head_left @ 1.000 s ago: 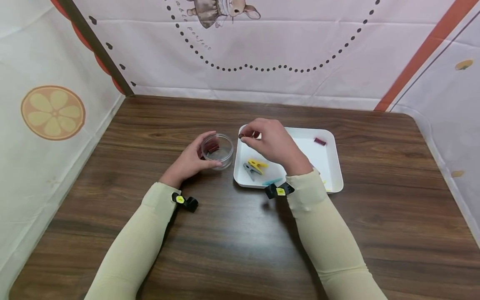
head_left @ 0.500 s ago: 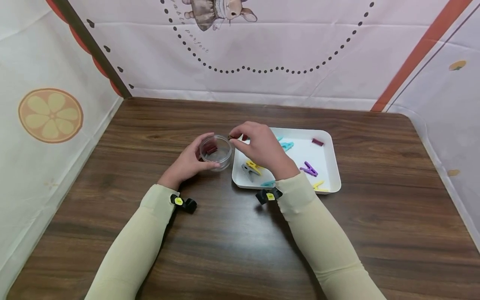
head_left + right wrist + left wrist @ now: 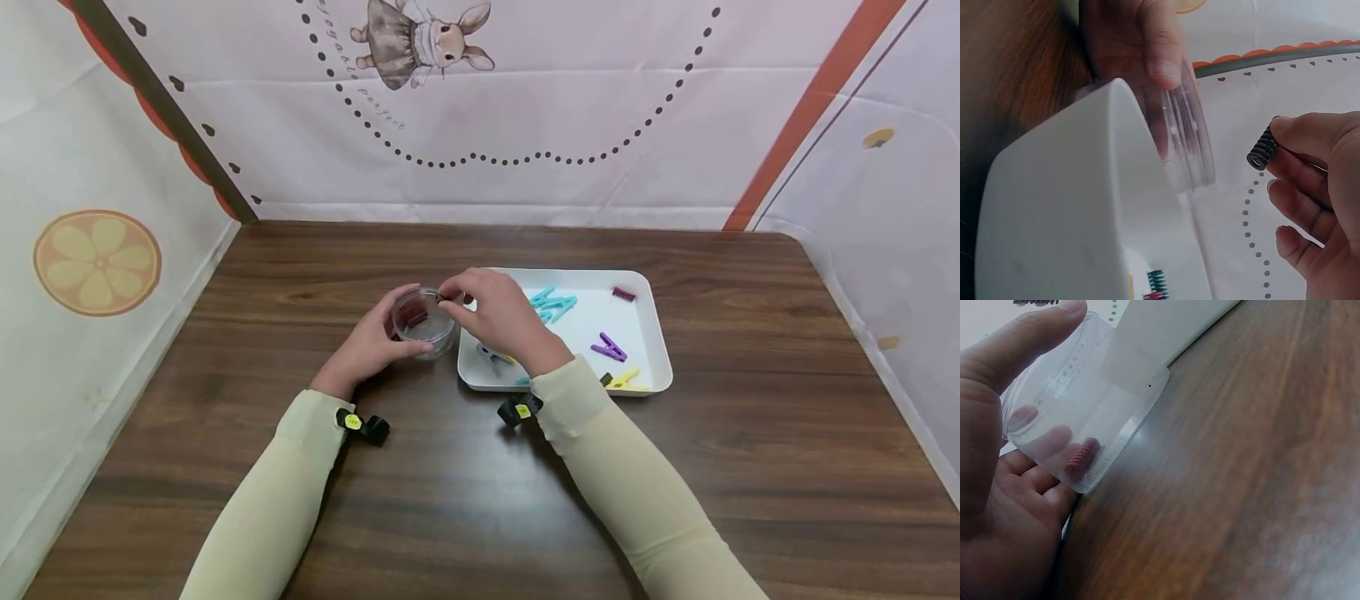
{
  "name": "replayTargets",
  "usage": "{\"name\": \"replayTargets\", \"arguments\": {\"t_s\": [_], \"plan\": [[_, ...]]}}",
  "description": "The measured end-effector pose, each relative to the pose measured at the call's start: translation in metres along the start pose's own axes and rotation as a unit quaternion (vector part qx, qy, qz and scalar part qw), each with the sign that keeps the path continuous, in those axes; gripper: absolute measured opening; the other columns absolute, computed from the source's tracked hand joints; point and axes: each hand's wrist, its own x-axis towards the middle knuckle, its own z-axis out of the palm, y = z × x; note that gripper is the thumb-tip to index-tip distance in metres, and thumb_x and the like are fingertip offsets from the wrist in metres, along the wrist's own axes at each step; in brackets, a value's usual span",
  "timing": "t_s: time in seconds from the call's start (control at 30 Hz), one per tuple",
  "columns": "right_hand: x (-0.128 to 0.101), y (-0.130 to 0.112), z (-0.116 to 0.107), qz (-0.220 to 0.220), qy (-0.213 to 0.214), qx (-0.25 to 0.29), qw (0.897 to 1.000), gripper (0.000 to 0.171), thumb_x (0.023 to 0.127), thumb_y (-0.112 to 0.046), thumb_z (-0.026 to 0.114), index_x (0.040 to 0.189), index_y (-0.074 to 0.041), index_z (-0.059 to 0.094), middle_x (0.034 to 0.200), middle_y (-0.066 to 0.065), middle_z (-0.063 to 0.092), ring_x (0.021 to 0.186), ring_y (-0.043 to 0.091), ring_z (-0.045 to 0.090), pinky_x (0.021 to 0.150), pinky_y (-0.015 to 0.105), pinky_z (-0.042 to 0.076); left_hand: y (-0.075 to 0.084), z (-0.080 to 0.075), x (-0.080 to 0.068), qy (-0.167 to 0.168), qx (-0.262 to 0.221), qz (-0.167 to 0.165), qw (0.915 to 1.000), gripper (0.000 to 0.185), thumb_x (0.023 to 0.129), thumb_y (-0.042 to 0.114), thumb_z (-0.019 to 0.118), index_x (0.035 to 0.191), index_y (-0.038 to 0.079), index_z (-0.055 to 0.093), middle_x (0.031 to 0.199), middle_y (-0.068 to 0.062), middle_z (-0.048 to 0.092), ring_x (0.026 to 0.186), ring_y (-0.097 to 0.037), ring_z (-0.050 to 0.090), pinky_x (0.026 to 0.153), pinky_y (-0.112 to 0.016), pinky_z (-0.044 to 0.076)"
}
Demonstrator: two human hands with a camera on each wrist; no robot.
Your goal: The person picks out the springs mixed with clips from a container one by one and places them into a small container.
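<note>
Right hand [image 3: 498, 312] pinches a spring [image 3: 1264, 150] at one o'clock of the jar [image 3: 426, 328] the left hand [image 3: 373, 342] grips; small lettering [image 3: 384, 110] toward twelve is hard to read.

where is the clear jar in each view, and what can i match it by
Head: clear jar just left of picture centre, beside the white tray.
Left wrist: upper left.
Right wrist: upper middle, partly hidden behind the white tray.
Shared landmark: the left hand, holding the clear jar in all three.
</note>
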Motion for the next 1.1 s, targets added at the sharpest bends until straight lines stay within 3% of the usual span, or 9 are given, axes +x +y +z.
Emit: {"name": "replayTargets", "arguments": {"t_s": [0.47,1.1], "plan": [[-0.003,0.001,0.013,0.013,-0.037,-0.002,0.999,0.018,0.094,-0.026,0.064,0.107,-0.016,0.072,0.102,-0.004,0.072,0.089,0.016,0.064,0.078,0.028,0.052,-0.002,0.004,-0.006,-0.002,0.006,-0.012,0.9999,0.087,0.078,0.017,0.082,0.149,0.015,0.031,0.148,-0.013,0.043,0.135,-0.032,0.044,0.112,-0.05,0.034],[-0.001,0.002,0.007,0.008,-0.029,-0.012,0.999,0.02,0.096,-0.025,0.061,0.109,-0.015,0.072,0.102,-0.003,0.072,0.088,0.014,0.064,0.08,0.03,0.052,0.003,0.001,-0.004,0.0,0.017,-0.007,0.9998,0.087,0.079,0.021,0.082,0.149,0.016,0.031,0.149,-0.012,0.043,0.136,-0.03,0.043,0.114,-0.05,0.031]]}}
